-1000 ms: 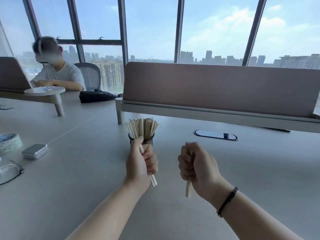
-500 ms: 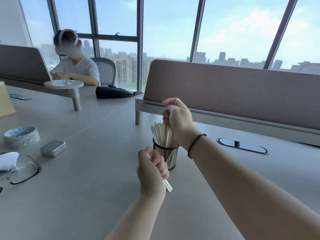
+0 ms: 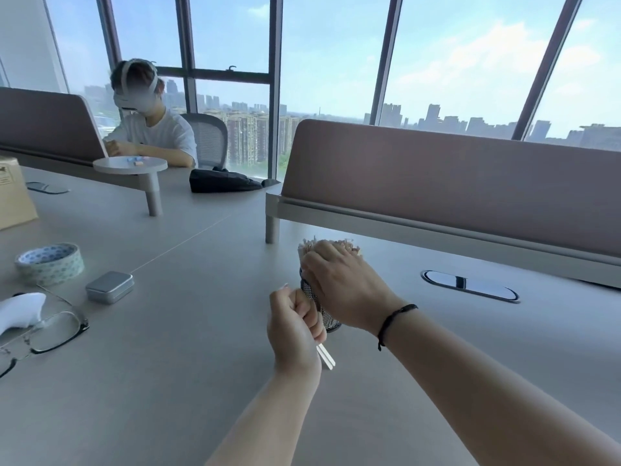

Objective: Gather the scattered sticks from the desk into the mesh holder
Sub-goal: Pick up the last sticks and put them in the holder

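The black mesh holder [image 3: 314, 299] is standing upright on the grey desk [image 3: 188, 381], packed with pale wooden sticks [image 3: 307, 248] whose tips are fanning out above its rim. The right hand [image 3: 342, 284] is lying palm-down over the bundle, fingers spread flat and pressing on the stick tops, closed on nothing; a dark cord bracelet [image 3: 391, 322] is circling its wrist. Just beside the holder on the near left, the left hand [image 3: 294, 326] is curling into a fist clamped on a few loose sticks [image 3: 326, 356], their ends poking out below the little finger toward the camera. Well to the left of that fist, a small silver tin [image 3: 110, 286] is sitting on the desk, with a roll of patterned tape [image 3: 49, 264] beyond it and a pair of glasses [image 3: 47, 334] nearer the wearer. Beyond the right hand, a brown divider panel [image 3: 453, 183] is crossing the desk, and an oval cable port [image 3: 470, 285] is lying to that hand's right.
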`<state>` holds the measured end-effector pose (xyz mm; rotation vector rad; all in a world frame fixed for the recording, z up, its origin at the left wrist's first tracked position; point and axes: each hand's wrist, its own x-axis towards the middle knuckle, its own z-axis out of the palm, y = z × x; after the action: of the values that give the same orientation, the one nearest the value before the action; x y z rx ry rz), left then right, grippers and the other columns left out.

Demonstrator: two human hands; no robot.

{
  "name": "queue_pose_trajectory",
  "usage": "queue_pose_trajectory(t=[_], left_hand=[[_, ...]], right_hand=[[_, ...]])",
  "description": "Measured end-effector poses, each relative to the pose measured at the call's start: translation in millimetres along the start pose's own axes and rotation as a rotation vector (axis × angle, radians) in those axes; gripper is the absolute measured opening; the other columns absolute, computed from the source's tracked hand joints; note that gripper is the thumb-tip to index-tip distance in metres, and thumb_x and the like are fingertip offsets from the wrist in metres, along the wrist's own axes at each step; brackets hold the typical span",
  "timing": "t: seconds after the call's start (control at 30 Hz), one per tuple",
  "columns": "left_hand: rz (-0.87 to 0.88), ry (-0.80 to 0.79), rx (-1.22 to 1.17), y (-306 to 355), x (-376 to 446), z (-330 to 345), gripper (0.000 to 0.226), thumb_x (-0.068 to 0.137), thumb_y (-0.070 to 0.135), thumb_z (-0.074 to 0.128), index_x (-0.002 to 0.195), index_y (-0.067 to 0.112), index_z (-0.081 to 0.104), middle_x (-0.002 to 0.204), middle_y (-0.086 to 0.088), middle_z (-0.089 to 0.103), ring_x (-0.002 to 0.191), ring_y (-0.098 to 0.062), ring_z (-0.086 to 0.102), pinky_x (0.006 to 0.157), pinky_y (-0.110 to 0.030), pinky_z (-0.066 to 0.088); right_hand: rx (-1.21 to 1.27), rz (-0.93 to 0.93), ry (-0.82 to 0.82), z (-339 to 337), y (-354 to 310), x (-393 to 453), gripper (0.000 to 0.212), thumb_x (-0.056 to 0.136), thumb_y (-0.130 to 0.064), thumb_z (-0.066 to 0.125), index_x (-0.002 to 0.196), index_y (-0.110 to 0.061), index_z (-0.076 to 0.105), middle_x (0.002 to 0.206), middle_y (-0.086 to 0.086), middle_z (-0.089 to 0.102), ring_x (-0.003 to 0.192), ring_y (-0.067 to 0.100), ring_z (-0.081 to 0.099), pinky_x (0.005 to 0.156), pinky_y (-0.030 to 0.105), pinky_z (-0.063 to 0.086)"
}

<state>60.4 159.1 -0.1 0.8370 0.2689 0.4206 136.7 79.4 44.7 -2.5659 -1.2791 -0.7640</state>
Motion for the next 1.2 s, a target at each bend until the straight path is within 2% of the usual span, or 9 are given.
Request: queue_pose_trajectory(t=[0.1, 0.23, 0.37, 0.53, 0.77, 0.93, 1.0, 1.1, 1.2], left_hand=[[0.015, 0.001, 0.002, 2.2, -3.4, 0.7, 0.041, 0.093, 0.027, 0.035, 0.056, 0.019, 0.018, 0.055, 0.002, 0.013, 0.049, -0.017, 0.009, 0.049, -0.03, 0.008], [0.032, -0.001, 0.015, 4.5, -4.6, 1.2, 0.04, 0.094, 0.027, 0.035, 0.059, 0.019, 0.018, 0.056, 0.001, 0.014, 0.052, -0.017, 0.009, 0.049, -0.03, 0.008], [0.075, -0.015, -0.023, 19.1, 4.6, 7.6, 0.048, 0.099, 0.034, 0.037, 0.055, 0.018, 0.03, 0.052, 0.0, 0.018, 0.048, -0.015, 0.012, 0.051, -0.033, 0.009], [0.237, -0.095, -0.12, 53.9, 22.3, 47.9, 0.055, 0.105, 0.048, 0.033, 0.06, 0.017, 0.041, 0.051, 0.002, 0.024, 0.046, -0.013, 0.018, 0.048, -0.028, 0.017], [0.389, -0.151, 0.364, 54.5, 61.6, 84.7, 0.047, 0.101, 0.039, 0.036, 0.06, 0.015, 0.039, 0.054, 0.0, 0.032, 0.048, -0.016, 0.029, 0.055, -0.037, 0.023], [0.388, -0.186, 0.811, 36.4, 70.1, 72.0, 0.028, 0.088, 0.011, 0.042, 0.078, 0.014, 0.068, 0.073, 0.004, 0.055, 0.081, -0.021, 0.057, 0.084, -0.042, 0.052], [0.506, -0.243, 0.949, 34.6, 65.7, 68.3, 0.036, 0.093, 0.003, 0.041, 0.105, 0.013, 0.074, 0.094, 0.007, 0.063, 0.1, -0.015, 0.061, 0.094, -0.026, 0.048], [0.869, -0.238, 1.079, 37.2, 65.2, 57.5, 0.033, 0.094, 0.003, 0.049, 0.118, 0.009, 0.07, 0.118, -0.003, 0.068, 0.114, -0.013, 0.059, 0.096, -0.006, 0.035], [0.963, -0.156, 1.116, 35.4, 74.6, 37.4, 0.036, 0.095, 0.013, 0.053, 0.13, 0.015, 0.063, 0.135, -0.001, 0.061, 0.128, -0.014, 0.051, 0.106, -0.015, 0.032]], right_hand=[[-0.17, -0.049, 0.005, -0.1, 1.8, -10.9, 0.041, 0.099, -0.044, 0.043, 0.121, -0.014, 0.059, 0.128, 0.007, 0.058, 0.131, 0.031, 0.045, 0.107, 0.046, 0.036], [-0.14, 0.102, 0.047, -13.4, 0.2, -21.5, 0.058, 0.093, -0.055, 0.047, 0.142, -0.024, 0.042, 0.156, 0.008, 0.033, 0.146, 0.029, 0.024, 0.118, 0.051, 0.02], [0.193, 0.419, 0.287, -7.9, -10.5, -62.1, 0.058, 0.093, -0.051, 0.051, 0.143, -0.028, 0.035, 0.155, 0.007, 0.029, 0.142, 0.026, 0.029, 0.116, 0.041, 0.025], [0.392, 0.654, 0.279, 27.2, -26.7, -107.7, 0.064, 0.088, -0.057, 0.052, 0.143, -0.034, 0.029, 0.149, -0.002, 0.03, 0.141, 0.019, 0.031, 0.111, 0.039, 0.03], [0.491, 0.699, 0.214, 31.0, -13.3, -114.7, 0.054, 0.094, -0.043, 0.055, 0.142, -0.031, 0.035, 0.134, -0.008, 0.044, 0.131, 0.014, 0.04, 0.106, 0.035, 0.034], [0.471, 0.664, 0.157, 35.2, -10.8, -111.9, 0.054, 0.093, -0.038, 0.056, 0.142, -0.029, 0.036, 0.128, -0.012, 0.045, 0.128, 0.011, 0.042, 0.104, 0.029, 0.033], [0.48, 0.677, 0.153, 36.7, -9.4, -112.0, 0.056, 0.092, -0.037, 0.058, 0.143, -0.029, 0.035, 0.131, -0.01, 0.047, 0.129, 0.01, 0.042, 0.105, 0.03, 0.035], [0.5, 0.699, 0.158, 35.7, -9.0, -111.8, 0.059, 0.091, -0.036, 0.06, 0.144, -0.029, 0.035, 0.133, -0.009, 0.047, 0.13, 0.009, 0.042, 0.104, 0.03, 0.037], [0.488, 0.692, 0.138, 33.2, -10.5, -111.6, 0.062, 0.091, -0.035, 0.06, 0.146, -0.028, 0.033, 0.139, -0.009, 0.046, 0.133, 0.009, 0.041, 0.104, 0.026, 0.035]])
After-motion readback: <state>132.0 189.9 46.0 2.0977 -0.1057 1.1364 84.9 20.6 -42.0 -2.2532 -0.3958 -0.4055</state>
